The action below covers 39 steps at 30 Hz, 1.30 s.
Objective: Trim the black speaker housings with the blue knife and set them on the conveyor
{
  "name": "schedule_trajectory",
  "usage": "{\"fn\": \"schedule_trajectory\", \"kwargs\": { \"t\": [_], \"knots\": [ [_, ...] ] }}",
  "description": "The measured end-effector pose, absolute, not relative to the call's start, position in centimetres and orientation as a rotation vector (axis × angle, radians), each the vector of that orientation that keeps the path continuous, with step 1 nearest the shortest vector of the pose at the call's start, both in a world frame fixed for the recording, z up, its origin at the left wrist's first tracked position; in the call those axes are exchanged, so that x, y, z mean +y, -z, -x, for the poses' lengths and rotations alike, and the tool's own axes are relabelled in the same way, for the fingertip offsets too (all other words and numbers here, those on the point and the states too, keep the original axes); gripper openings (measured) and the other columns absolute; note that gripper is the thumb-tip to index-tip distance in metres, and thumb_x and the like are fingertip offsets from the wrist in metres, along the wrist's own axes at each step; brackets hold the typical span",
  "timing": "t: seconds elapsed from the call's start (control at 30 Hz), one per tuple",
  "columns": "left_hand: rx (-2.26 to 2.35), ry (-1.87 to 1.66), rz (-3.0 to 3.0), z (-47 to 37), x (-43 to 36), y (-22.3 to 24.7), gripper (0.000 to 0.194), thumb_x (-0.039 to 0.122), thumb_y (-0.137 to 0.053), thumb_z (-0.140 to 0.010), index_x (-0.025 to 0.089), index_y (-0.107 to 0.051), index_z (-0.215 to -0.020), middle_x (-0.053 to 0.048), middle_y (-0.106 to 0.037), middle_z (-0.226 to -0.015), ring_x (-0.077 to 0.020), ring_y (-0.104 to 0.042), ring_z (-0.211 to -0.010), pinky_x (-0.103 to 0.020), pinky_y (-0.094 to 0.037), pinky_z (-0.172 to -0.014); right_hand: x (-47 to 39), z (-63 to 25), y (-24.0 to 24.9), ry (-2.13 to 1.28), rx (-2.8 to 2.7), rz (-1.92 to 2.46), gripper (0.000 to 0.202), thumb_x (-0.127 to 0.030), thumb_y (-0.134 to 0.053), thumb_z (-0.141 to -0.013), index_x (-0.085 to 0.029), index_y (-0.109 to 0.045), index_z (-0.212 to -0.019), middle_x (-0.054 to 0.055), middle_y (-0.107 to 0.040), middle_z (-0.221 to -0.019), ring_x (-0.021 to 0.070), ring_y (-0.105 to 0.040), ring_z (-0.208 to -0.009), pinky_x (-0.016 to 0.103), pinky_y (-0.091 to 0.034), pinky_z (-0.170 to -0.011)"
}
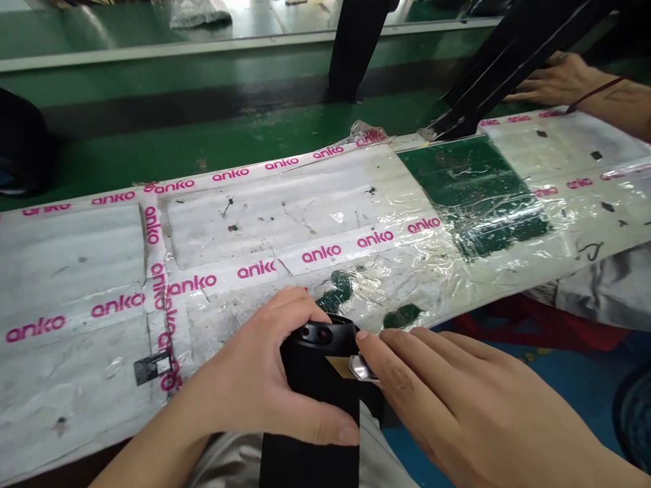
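Note:
In the head view my left hand is wrapped round a long black part, its thumb lying across the flat front. The part has a curved, glossy upper end with round holes. A yellowish strip lies on its face beside a small shiny metal piece. My right hand is closed at the part's right edge, its fingers pressed together over the metal piece. What else the right fingers hold is hidden. Both hands are above my lap, at the near edge of the bench.
A bench cover of white sheets with pink "anko" tape runs across. Behind it lies a green surface with black posts. Another person's hand rests at the upper right. A dark rounded object stands far left.

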<state>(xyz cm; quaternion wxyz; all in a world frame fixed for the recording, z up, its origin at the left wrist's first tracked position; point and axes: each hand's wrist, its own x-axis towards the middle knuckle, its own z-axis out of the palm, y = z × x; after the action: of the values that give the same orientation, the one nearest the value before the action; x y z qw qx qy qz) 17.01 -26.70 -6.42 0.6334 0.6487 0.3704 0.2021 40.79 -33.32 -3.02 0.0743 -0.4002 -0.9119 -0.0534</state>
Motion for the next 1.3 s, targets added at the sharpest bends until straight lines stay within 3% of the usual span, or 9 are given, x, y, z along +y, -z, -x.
{"fn": "schedule_trajectory", "kwargs": {
  "t": [0.2, 0.43, 0.57, 0.8, 0.97, 1.13, 1.3],
  "knots": [
    [0.841, -0.459, -1.465, -17.1, -26.5, 6.4, 0.052, 0.030, -0.108, -0.054, 0.026, -0.071, -0.090, 0.005, -0.060, -0.095, -0.0178, -0.058, -0.084, -0.030, -0.045, -0.074, -33.4, -40.9, 3.3, 0.106, -2.758, 1.213, 0.049, 0.000, -0.045, -0.083, -0.010, -0.058, -0.129, 0.005, -0.075, -0.091, 0.0228, -0.070, -0.074, 0.037, -0.051, -0.067],
    [0.862, -0.427, -1.439, -17.0, -26.7, 6.5, 0.053, 0.029, -0.108, -0.052, 0.027, -0.071, -0.090, 0.005, -0.058, -0.095, -0.0176, -0.057, -0.084, -0.029, -0.044, -0.072, -34.4, -40.8, 3.9, 0.171, -2.736, 1.361, 0.043, -0.026, -0.059, -0.096, -0.019, -0.064, -0.138, 0.011, -0.072, -0.093, 0.0259, -0.065, -0.078, 0.033, -0.051, -0.069],
    [0.845, -0.440, -1.446, -17.0, -26.8, 6.7, 0.052, 0.029, -0.108, -0.053, 0.026, -0.071, -0.090, 0.005, -0.059, -0.095, -0.0174, -0.056, -0.084, -0.029, -0.044, -0.073, -34.5, -40.6, 3.9, 0.194, -2.724, 1.373, 0.042, -0.026, -0.059, -0.095, -0.019, -0.064, -0.136, 0.010, -0.071, -0.091, 0.0253, -0.064, -0.076, 0.033, -0.050, -0.068],
    [0.808, -0.441, -1.491, -16.9, -26.8, 7.0, 0.052, 0.030, -0.107, -0.054, 0.025, -0.070, -0.090, 0.004, -0.058, -0.095, -0.0176, -0.055, -0.085, -0.029, -0.044, -0.073, -34.1, -40.3, 3.8, 0.181, -2.720, 1.323, 0.051, -0.003, -0.048, -0.078, -0.013, -0.056, -0.127, 0.003, -0.067, -0.084, 0.0216, -0.063, -0.066, 0.036, -0.047, -0.062],
    [0.804, -0.410, -1.562, -17.0, -26.9, 6.6, 0.052, 0.032, -0.106, -0.057, 0.024, -0.065, -0.087, 0.004, -0.057, -0.093, -0.0174, -0.056, -0.084, -0.029, -0.045, -0.071, -34.1, -39.9, 3.8, 0.215, -2.748, 1.415, 0.055, -0.004, -0.050, -0.067, -0.016, -0.052, -0.121, 0.001, -0.063, -0.079, 0.0207, -0.063, -0.058, 0.036, -0.046, -0.057],
    [0.879, -0.367, -1.625, -17.6, -27.0, 6.3, 0.052, 0.031, -0.104, -0.057, 0.023, -0.061, -0.085, 0.004, -0.056, -0.092, -0.0185, -0.057, -0.083, -0.030, -0.045, -0.069, -33.4, -39.6, 3.2, 0.150, -2.754, 1.446, 0.055, -0.009, -0.055, -0.060, -0.020, -0.048, -0.113, -0.001, -0.058, -0.069, 0.0207, -0.055, -0.043, 0.034, -0.033, -0.043],
    [0.910, -0.347, -1.637, -17.9, -27.0, 6.2, 0.048, 0.024, -0.100, -0.059, 0.023, -0.060, -0.087, 0.004, -0.057, -0.092, -0.0192, -0.058, -0.084, -0.032, -0.045, -0.071, -32.4, -39.8, 2.4, -0.021, -2.829, 1.480, 0.054, -0.006, -0.063, -0.051, -0.024, -0.050, -0.101, -0.004, -0.058, -0.065, 0.0201, -0.055, -0.038, 0.032, -0.021, -0.042]
  ]
}}
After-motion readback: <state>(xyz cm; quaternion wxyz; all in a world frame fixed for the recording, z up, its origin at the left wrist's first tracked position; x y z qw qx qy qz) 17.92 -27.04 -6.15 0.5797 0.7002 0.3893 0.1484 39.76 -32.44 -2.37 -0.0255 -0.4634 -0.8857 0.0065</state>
